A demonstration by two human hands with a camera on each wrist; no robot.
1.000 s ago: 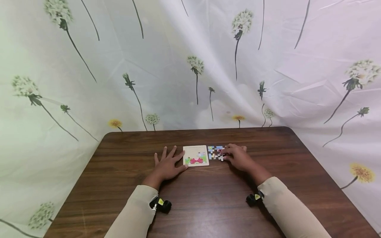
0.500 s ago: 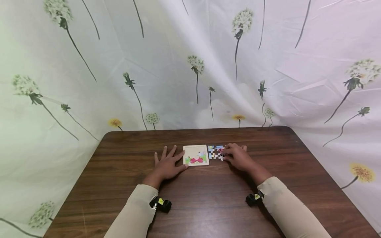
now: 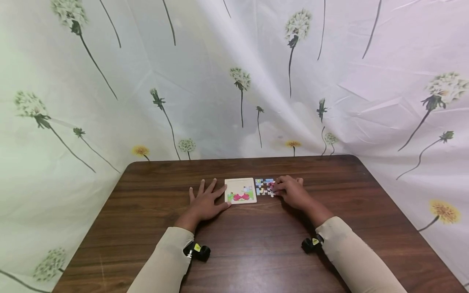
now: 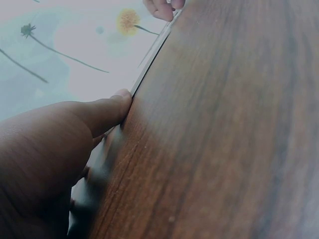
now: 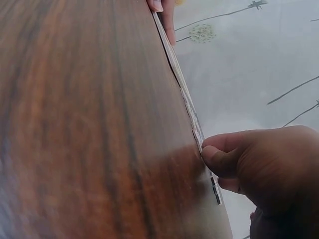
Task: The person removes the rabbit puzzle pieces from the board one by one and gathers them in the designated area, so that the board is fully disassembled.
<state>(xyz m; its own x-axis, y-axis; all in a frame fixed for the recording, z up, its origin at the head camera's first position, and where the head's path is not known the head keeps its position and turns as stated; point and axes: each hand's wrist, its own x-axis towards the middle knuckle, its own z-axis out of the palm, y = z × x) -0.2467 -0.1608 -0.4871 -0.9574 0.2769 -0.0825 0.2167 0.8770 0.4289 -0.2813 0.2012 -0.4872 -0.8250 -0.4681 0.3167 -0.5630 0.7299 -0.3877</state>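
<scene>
A square puzzle tray (image 3: 240, 181) lies on the table, its lower part filled with a picture in green, white and red. My left hand (image 3: 205, 205) rests with spread fingers at the tray's left side, thumb and index finger touching its edge. Beside the tray on the right lie several loose jigsaw pieces (image 3: 259, 182), flat and close together. Over their right end, my right hand (image 3: 294, 195) pinches a jigsaw piece between thumb and fingers; the fingers mostly cover it. In the right wrist view the right thumb and index finger (image 5: 224, 152) meet at the row of pieces' edge.
The brown wooden table (image 3: 242, 252) has its far edge shortly behind the tray. A white curtain (image 3: 205, 81) printed with dandelions hangs behind and at both sides. Black wrist cameras sit at both sleeves.
The right fingertips have shifted very slightly left over the loose pieces, and the piece under them has moved a little. The left hand and tray stay in place.
</scene>
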